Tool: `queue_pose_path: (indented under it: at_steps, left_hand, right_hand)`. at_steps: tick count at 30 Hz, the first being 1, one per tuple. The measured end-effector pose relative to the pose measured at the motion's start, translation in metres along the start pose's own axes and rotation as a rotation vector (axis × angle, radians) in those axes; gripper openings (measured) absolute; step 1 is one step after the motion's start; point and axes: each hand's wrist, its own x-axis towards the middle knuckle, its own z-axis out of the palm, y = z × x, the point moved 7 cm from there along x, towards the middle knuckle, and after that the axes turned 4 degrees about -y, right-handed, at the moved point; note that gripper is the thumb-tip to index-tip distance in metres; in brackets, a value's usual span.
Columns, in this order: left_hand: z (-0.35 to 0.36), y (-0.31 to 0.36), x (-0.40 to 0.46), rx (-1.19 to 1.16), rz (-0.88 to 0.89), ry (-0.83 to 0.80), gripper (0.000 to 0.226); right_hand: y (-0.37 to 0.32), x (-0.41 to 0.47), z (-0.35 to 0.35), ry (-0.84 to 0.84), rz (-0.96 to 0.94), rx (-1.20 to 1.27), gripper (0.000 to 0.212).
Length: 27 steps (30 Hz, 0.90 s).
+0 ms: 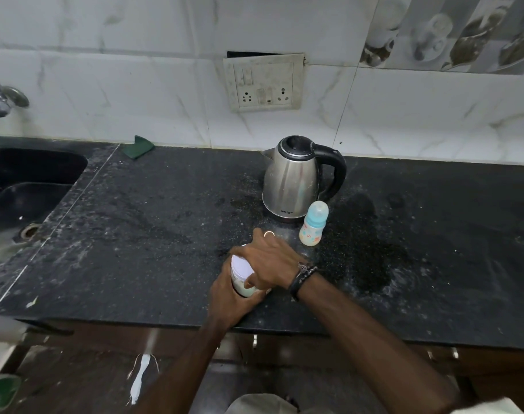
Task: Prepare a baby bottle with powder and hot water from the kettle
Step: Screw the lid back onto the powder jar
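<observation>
A clear jar of pale powder (243,286) with a white lid (241,266) stands near the front edge of the black counter (153,234). My left hand (229,300) grips the jar's body from below. My right hand (269,261) lies over the lid, fingers curled round its rim. A steel kettle (292,180) with a black handle stands further back. In front of the kettle, to the right, a capped baby bottle (314,224) with a blue collar stands upright.
A dark sink (21,198) is set into the counter at the left, with a tap (0,100) above it. A green cloth (138,147) lies by the tiled wall. A socket panel (265,82) is on the wall behind the kettle.
</observation>
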Motion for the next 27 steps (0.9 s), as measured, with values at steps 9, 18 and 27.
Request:
queue_pose_path:
  at_steps: [9, 18, 27]
  left_hand:
    - [0.003, -0.007, 0.001, 0.054, -0.036, -0.036, 0.115]
    - [-0.001, 0.001, -0.003, 0.026, -0.006, 0.038, 0.1]
    - [0.002, -0.002, -0.002, 0.062, -0.088, -0.009, 0.121]
  right_hand:
    - [-0.007, -0.002, -0.009, 0.176, 0.342, 0.006, 0.051]
    - [0.034, -0.021, -0.016, 0.098, 0.248, 0.268, 0.034]
    - [0.003, -0.002, -0.003, -0.021, 0.07, 0.063, 0.063]
